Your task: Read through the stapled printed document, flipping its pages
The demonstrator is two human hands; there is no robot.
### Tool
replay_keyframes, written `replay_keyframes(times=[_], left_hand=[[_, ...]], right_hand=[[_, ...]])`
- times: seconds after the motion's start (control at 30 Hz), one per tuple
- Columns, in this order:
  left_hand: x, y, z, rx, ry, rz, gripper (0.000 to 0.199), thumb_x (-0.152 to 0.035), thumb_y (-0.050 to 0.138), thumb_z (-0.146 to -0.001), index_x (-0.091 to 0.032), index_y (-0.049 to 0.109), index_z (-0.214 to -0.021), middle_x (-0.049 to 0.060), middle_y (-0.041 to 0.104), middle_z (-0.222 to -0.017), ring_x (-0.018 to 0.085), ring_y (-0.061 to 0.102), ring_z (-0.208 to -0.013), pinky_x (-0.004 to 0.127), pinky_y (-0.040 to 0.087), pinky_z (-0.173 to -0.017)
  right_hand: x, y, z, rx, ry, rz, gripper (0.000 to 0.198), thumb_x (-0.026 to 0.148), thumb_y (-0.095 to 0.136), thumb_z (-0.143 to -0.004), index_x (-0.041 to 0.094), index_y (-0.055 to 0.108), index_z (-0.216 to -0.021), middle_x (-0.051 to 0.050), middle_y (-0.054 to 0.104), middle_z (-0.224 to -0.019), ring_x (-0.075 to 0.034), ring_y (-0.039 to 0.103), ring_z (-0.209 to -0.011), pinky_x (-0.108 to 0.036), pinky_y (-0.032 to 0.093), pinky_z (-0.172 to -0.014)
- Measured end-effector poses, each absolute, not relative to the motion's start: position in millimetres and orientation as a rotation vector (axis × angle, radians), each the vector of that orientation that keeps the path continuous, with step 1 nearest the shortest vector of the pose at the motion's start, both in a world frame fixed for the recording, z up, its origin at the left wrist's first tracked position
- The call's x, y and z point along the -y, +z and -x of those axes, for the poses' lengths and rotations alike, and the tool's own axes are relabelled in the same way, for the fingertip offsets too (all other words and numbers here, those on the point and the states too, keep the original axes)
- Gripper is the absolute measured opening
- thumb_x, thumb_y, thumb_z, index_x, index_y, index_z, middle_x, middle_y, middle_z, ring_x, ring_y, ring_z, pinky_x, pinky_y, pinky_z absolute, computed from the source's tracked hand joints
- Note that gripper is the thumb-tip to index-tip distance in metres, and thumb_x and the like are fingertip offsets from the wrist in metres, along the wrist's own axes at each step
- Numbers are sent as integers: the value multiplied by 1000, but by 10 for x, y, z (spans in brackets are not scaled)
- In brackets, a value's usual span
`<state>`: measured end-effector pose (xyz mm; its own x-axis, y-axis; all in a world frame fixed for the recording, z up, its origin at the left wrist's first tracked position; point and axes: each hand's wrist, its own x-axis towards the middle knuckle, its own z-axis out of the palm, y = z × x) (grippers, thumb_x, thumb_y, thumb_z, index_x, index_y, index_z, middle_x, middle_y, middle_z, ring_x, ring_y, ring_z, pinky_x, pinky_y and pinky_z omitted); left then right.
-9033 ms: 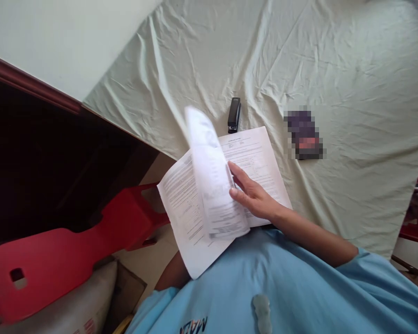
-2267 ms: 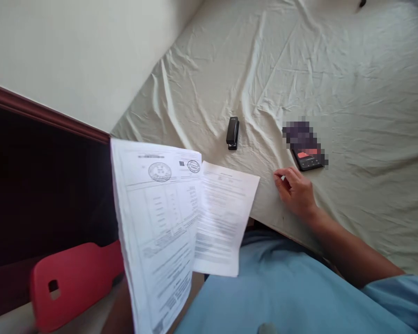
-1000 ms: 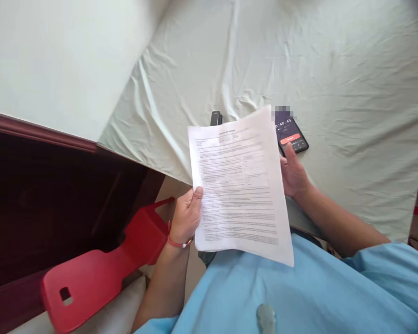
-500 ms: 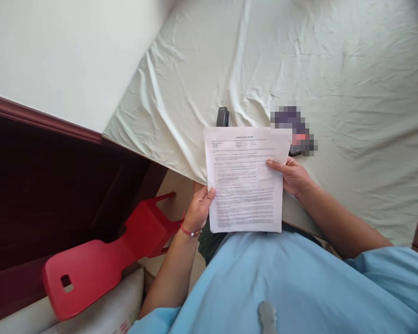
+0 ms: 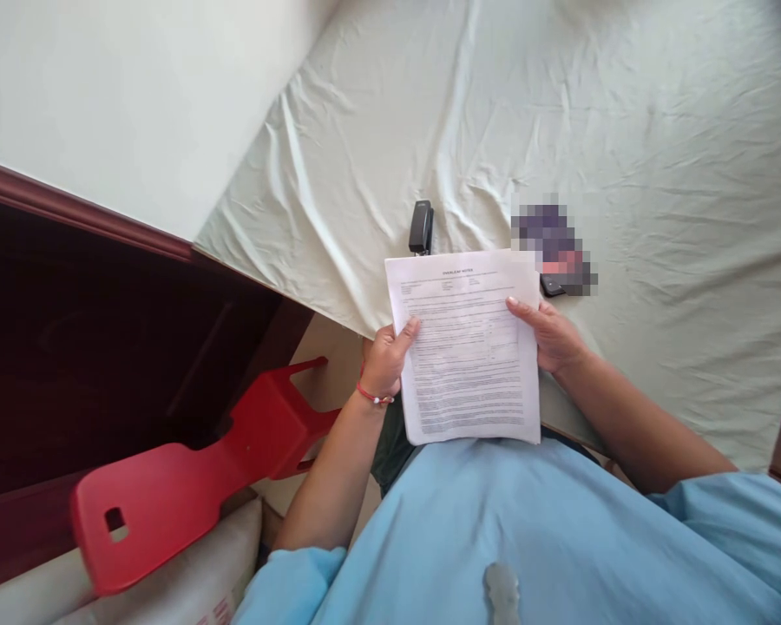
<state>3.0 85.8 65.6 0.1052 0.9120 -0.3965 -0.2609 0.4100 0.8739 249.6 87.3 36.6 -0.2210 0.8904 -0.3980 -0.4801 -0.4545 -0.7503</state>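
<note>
A stack of printed paper sheets point(image 5: 465, 365) is held upright-facing in front of my body, its lower edge close to the blue shirt. My left hand point(image 5: 388, 358) grips its left edge, thumb on the front page. On the opposite edge my right hand point(image 5: 553, 334) is closed too, its thumb lying across the print; the fingers behind the paper are hidden. Just beyond the top edge a black stapler point(image 5: 421, 227) lies on the cloth, its near end partly covered by the sheets.
A wrinkled pale cloth point(image 5: 657, 174) covers the table. Behind my right hand lie a blurred-out dark item point(image 5: 550, 239) and a black object point(image 5: 552, 285) partly under it. A red plastic chair point(image 5: 162, 499) stands at the lower left, beside dark wooden furniture point(image 5: 104, 365).
My left hand has slid up the left edge of the stack. The sheets have dropped and tilted slightly, so more of the stapler shows.
</note>
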Motion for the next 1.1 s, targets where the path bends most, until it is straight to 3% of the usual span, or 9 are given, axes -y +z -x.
replay_keyframes(times=[0.13, 0.4, 0.47, 0.57, 0.67, 0.77, 0.87, 0.97, 1.1], left_hand=[[-822, 661, -45, -1069, 1003, -741, 47, -46, 82, -80, -13, 77, -112, 17, 74, -122, 37, 65, -126, 51, 52, -109], [-873, 539, -47, -1104, 1047, -712, 47, -49, 83, -77, -14, 79, -108, 16, 76, -116, 35, 66, -124, 51, 51, -112], [-876, 497, -30, -1113, 1025, -718, 47, -50, 83, -78, -13, 79, -107, 16, 76, -113, 35, 67, -122, 50, 52, -110], [-854, 469, -8, -1105, 984, -725, 48, -50, 83, -78, -13, 79, -108, 16, 76, -114, 35, 69, -119, 49, 54, -107], [-821, 477, -17, -1090, 961, -715, 50, -49, 83, -77, -13, 78, -111, 16, 76, -117, 34, 70, -117, 48, 56, -105], [-793, 496, -43, -1054, 951, -699, 49, -48, 84, -77, -14, 78, -111, 15, 76, -116, 33, 70, -115, 48, 56, -104], [-767, 503, -54, -1028, 931, -680, 49, -49, 84, -77, -13, 78, -110, 15, 77, -110, 33, 71, -113, 48, 57, -103], [-743, 493, -42, -1038, 910, -668, 49, -52, 83, -77, -12, 78, -105, 14, 78, -102, 33, 73, -108, 48, 58, -100], [-736, 468, -37, -1025, 899, -671, 50, -53, 81, -79, -11, 78, -106, 15, 78, -104, 33, 73, -106, 47, 59, -96]], right_hand=[[-880, 395, -2510, 632, 1886, 1004, 51, 49, 80, -80, 26, 69, -125, -9, 79, -110, -36, 71, -113, -58, 60, -95], [-881, 314, -2477, 809, 1788, 1139, 50, 57, 71, -85, 27, 69, -126, -10, 78, -108, -36, 72, -109, -58, 61, -90], [-900, 356, -2536, 1009, 1512, 1275, 54, 58, 69, -87, 28, 65, -131, -11, 74, -120, -36, 68, -116, -57, 58, -95], [-948, 582, -2625, 1360, 820, 1439, 60, 51, 68, -90, 29, 55, -144, -13, 59, -146, -37, 53, -136, -62, 46, -110], [-1021, 930, -2588, 1716, 420, 1422, 49, 43, 59, -97, 30, 57, -144, -11, 50, -155, -37, 40, -147, -65, 34, -118], [-1134, 1199, -2386, 1986, 322, 1322, 44, 37, 48, -102, 33, 55, -146, -8, 55, -149, -33, 42, -145, -63, 33, -119], [-1275, 1291, -2136, 2157, 389, 1267, 41, 34, 46, -103, 26, 60, -141, -11, 63, -139, -34, 48, -138, -59, 36, -116], [-1446, 1293, -1945, 2247, 532, 1265, 34, 34, 48, -102, 19, 70, -122, -14, 72, -118, -34, 57, -121, -52, 43, -105], [-1702, 1312, -1776, 2237, 734, 1298, 28, 38, 55, -100, 18, 75, -98, -8, 72, -91, -25, 62, -95, -38, 45, -87]])
